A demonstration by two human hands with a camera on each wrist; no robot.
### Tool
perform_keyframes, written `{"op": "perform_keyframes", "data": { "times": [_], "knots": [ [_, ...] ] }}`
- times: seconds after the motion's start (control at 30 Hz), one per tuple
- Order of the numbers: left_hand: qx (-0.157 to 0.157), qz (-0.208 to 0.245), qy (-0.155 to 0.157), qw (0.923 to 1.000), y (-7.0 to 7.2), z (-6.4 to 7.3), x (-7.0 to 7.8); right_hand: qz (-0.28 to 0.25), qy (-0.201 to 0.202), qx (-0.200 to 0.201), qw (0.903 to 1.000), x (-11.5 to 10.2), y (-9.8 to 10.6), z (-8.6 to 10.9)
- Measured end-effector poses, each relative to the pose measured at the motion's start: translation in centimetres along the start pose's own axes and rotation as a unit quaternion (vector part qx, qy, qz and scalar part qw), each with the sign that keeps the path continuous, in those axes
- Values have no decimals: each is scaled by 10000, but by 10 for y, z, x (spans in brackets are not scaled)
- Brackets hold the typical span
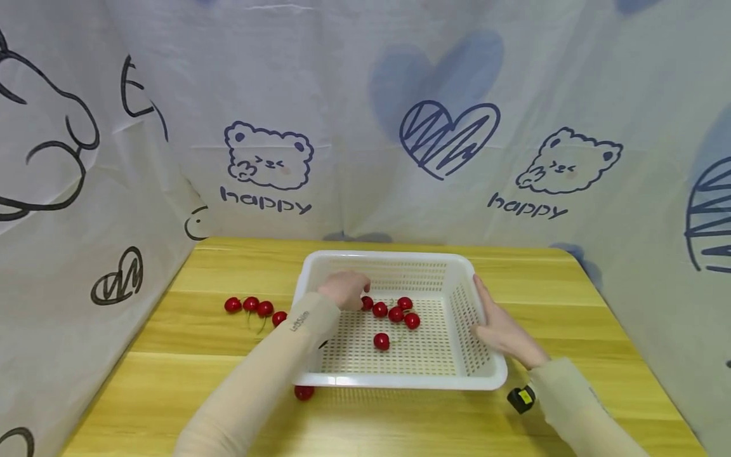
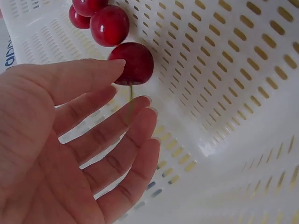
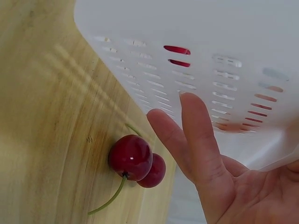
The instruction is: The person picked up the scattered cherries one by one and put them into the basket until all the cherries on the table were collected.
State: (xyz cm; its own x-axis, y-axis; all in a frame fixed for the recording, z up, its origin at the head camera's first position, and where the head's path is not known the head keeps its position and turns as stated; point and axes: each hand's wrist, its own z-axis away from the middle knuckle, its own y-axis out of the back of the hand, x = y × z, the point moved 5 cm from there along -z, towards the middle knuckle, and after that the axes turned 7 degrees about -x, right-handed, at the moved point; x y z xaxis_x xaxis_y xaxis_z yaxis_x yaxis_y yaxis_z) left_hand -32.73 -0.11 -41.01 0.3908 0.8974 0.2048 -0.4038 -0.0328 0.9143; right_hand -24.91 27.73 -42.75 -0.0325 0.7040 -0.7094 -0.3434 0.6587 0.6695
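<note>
A white perforated plastic basket (image 1: pixel 394 382) holds several red cherries (image 1: pixel 396 314) with green stems. Reaching inside it, my left hand (image 1: pixel 344 289) is beside the leftmost of the grouped cherries. In the left wrist view, the thumb (image 2: pixel 110 70) overlaps the edge of one cherry (image 2: pixel 135 63); the other fingers are spread and loosely bent near its stem. At the basket's right side, my right hand (image 1: pixel 505 333) grips the wall, thumb over the rim. The right wrist view has two fingers (image 3: pixel 198 126) in front of the slotted outer wall (image 3: pixel 154 65).
Several cherries (image 1: pixel 251 304) lie on the wooden table (image 1: pixel 165 374) left of the basket, and another cherry (image 1: pixel 304 393) is by its front left corner. White printed cloth (image 1: pixel 342 127) hangs behind and at both sides. A black device (image 1: pixel 521 400) is on the right wrist.
</note>
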Motion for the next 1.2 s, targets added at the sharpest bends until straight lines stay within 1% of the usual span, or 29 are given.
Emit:
{"op": "perform_keyframes", "data": {
  "times": [0.23,0.37,0.47,0.63,0.7,0.83,0.9,1.03,1.1,1.2],
  "knots": [
    [50,167,88,9998,2,3,-1,31,-52,-13,10000,-1,0,0],
    [220,139,129,9996,8,8,-1,33,-69,-1,10000,-1,-2,0],
    [340,116,106,9993,14,11,-1,52,-51,23,10000,0,-2,-1],
    [380,264,-9,9989,22,16,-2,39,-58,24,10000,1,-2,-2],
    [438,187,-73,9988,25,19,-4,26,-62,10,10000,0,-2,-2],
    [618,-224,-139,9977,35,25,-8,17,-68,-25,10000,-2,-1,-1],
    [732,-349,-169,9966,40,29,-9,26,-90,-36,9999,-2,-1,0],
    [902,-260,-225,9953,50,37,-18,-49,-106,-58,9999,-2,0,1],
    [1026,-144,-259,9943,54,42,-26,-102,-98,-73,9999,-3,-1,1],
    [1300,19,-273,9911,59,51,-41,-163,-52,-67,9998,-3,-1,0]
  ]
}}
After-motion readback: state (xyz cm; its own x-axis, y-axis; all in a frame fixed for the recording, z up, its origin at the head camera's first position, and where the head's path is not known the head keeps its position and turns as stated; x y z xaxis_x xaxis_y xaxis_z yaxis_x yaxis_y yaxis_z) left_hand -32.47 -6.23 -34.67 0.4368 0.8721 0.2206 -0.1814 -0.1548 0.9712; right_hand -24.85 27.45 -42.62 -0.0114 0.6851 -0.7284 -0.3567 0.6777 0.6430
